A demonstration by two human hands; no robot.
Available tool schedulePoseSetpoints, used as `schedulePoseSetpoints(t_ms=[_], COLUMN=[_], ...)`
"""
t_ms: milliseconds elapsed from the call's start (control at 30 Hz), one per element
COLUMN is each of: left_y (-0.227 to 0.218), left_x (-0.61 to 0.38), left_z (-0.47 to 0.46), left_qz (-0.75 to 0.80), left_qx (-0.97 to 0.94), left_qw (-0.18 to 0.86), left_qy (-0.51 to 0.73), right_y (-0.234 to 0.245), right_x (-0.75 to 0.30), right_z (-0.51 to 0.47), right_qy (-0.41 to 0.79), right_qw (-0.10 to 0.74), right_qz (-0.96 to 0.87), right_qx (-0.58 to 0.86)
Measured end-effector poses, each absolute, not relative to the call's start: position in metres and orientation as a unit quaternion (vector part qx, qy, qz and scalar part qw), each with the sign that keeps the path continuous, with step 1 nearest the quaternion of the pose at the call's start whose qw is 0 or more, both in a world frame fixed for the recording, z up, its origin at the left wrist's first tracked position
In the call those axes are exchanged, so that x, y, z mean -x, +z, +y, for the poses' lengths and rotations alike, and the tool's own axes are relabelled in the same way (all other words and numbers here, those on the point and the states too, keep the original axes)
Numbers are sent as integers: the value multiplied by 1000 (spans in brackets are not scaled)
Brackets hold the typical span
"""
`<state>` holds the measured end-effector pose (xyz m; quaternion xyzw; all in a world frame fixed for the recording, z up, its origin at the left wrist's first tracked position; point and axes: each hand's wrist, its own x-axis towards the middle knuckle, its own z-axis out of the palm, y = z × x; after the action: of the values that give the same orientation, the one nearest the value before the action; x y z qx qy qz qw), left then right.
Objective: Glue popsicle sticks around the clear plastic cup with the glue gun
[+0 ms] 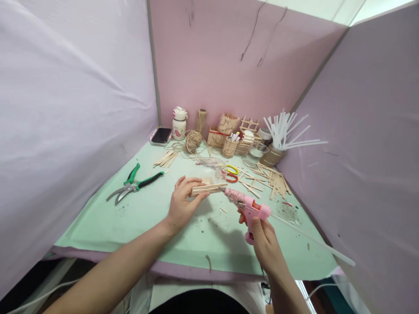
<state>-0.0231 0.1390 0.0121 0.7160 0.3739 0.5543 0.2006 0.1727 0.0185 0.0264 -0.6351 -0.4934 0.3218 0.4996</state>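
Note:
Between the fingers and thumb of my left hand point(185, 198) is a small assembly of wooden craft sticks point(208, 189), raised over the table with its long edge facing me. My right hand point(264, 235) grips a pink hot glue gun point(250, 207) by its handle. The gun's nozzle is at the right end of the sticks; whether it touches them I cannot tell. Out of the gun's back runs a long translucent glue stick point(314, 239). Part of the assembly is hidden behind my left fingers.
Green-handled pruning shears point(131, 185) lie open at left. Scissors point(232, 173) and loose craft sticks point(278, 181) are on the right. Along the back stand a white bottle point(179, 124), a twine ball point(194, 141), a water bowl point(256, 153) and a jar of glue sticks point(273, 155).

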Motion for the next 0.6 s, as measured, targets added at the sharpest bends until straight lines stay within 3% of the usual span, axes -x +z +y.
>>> schedulePoseSetpoints(t_ms=[600], left_y=[10], left_x=[22], left_z=[139], left_qz=[370], left_qx=[-720], left_qw=[180], left_qy=[558], right_y=[24], right_x=[-172], right_z=[19], right_qy=[328], right_qw=[497], right_qz=[-490], right_qx=[637])
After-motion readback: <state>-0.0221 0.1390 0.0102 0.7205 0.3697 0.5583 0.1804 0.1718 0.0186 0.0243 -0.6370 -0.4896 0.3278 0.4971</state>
